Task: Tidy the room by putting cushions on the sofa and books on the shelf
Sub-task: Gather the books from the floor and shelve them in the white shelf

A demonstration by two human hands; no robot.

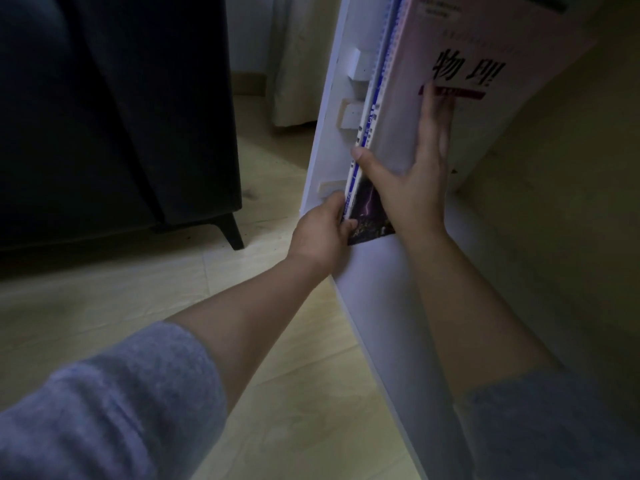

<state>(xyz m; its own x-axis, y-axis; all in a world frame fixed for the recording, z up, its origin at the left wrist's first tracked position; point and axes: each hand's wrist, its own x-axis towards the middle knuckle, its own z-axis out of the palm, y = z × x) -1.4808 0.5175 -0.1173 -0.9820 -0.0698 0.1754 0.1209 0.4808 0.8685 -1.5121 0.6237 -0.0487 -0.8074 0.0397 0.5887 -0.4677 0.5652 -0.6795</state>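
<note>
Several thin paper books (401,116), blue-spined and pink-covered, stand upright against the left wall of the white board shelf (374,292). The left hand (325,226) pinches their near corner; the right hand (415,178) presses open-fingered on the cover. Shelving looks nearly done; next, release without toppling them

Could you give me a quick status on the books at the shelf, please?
Left hand grips the books at their lower corner. Right hand flat on the pink book. Books standing against the shelf wall. No obstruction seen.
</note>
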